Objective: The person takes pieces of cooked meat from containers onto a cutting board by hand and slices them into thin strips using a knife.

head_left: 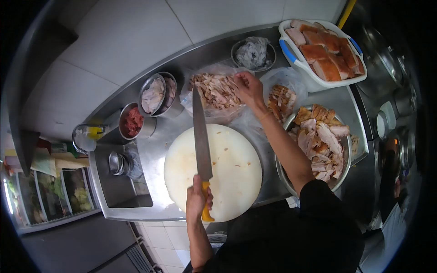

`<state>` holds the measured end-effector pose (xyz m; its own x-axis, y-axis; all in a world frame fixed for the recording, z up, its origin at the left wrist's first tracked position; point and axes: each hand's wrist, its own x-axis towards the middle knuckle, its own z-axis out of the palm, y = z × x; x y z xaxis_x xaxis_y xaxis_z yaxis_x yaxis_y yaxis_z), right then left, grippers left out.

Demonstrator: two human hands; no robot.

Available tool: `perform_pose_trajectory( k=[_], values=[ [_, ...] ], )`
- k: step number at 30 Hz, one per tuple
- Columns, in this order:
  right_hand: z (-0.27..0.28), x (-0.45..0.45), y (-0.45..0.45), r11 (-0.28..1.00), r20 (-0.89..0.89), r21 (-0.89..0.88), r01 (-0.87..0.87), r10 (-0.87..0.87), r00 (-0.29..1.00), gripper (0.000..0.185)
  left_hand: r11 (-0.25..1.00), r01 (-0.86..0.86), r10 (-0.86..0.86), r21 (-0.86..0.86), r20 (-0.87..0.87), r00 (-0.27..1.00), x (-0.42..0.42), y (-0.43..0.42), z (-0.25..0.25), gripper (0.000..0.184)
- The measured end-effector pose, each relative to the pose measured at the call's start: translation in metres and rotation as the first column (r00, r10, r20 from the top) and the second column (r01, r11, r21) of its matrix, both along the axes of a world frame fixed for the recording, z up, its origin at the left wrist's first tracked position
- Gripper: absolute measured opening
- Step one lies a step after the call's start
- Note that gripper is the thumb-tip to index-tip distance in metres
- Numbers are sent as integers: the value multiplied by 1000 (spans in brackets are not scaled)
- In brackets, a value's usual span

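Observation:
My left hand [199,200] is wrapped round the yellow handle of a long knife [201,132], whose blade points away from me over the round white cutting board [236,177]. A few small scraps lie on the board. Beyond it, a clear plastic bag holds sliced meat [216,91]. My right hand [250,88] is at the right edge of that bag, fingers bent and close together; whether they pinch meat or plastic is too small to tell. Right of this hand lies a second bag of sliced meat [281,101]. Under my right forearm is a metal bowl of meat pieces [321,143].
A white tub [298,68] of large browned meat blocks stands at the back right. Behind the bags is a bowl with crumpled plastic [252,53]. To the left are metal containers of pale meat [153,95] and red minced meat [133,122], beside a sink [120,191].

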<state>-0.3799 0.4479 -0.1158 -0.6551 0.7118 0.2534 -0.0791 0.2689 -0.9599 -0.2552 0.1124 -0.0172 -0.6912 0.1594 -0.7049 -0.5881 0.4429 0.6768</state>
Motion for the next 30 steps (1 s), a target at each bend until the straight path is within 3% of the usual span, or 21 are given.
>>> perform_pose_trajectory(
  k=[2, 4, 5, 7, 9, 12, 14, 16, 19, 22, 24, 27, 29, 30],
  values=[
    [9, 27, -24, 998, 29, -6, -58, 58, 998, 8, 999, -35, 35, -11, -22, 999, 17, -22, 2, 75],
    [-6, 54, -63, 983, -66, 72, -172, 176, 982, 9, 997, -62, 59, -42, -64, 996, 33, -46, 5, 74],
    [2, 74, -81, 957, -19, 13, -290, 290, 957, 12, 995, -95, 92, -38, -64, 994, 40, -56, 6, 73],
    [-2, 100, -118, 923, 125, 280, -264, 238, 963, 17, 986, -162, 160, -29, -63, 985, 54, -76, 9, 73],
    [-9, 116, -147, 891, 125, 379, -251, 219, 968, 18, 979, -203, 202, -14, -42, 978, 66, -93, 9, 73],
    [-19, 127, -174, 852, 243, 380, -359, 283, 928, 12, 972, -236, 236, -11, -20, 972, 81, -113, 5, 72],
    [-22, 136, -186, 837, 286, 221, -501, 435, 854, 6, 970, -242, 241, -18, -38, 970, 89, -122, -2, 72],
    [-14, 153, -203, 857, 156, 363, -366, 331, 931, 7, 975, -219, 221, 31, -74, 972, 98, -131, -17, 71],
    [-1, 191, -205, 881, 218, 434, -190, 102, 971, 32, 972, -228, 227, 63, 32, 973, 103, -148, -31, 68],
    [-3, 237, -176, 871, 158, 489, 48, -143, 977, 45, 984, -168, 166, 63, 37, 985, 109, -161, -38, 69],
    [-5, 274, -142, 767, 165, 599, 230, -399, 902, 52, 991, -126, 125, 55, 19, 992, 106, -167, -37, 70],
    [-22, 343, -59, 625, 192, 697, 353, -636, 747, 59, 992, -105, 104, 69, 11, 994, 103, -179, -46, 70],
    [-15, 385, -9, 671, 357, 658, 342, -678, 643, 65, 995, -99, 99, 9, -37, 994, 104, -180, -45, 72],
    [-8, 401, 7, 719, 458, 661, 215, -614, 643, 65, 994, -111, 111, 1, -56, 992, 105, -177, -42, 72]
  ],
)
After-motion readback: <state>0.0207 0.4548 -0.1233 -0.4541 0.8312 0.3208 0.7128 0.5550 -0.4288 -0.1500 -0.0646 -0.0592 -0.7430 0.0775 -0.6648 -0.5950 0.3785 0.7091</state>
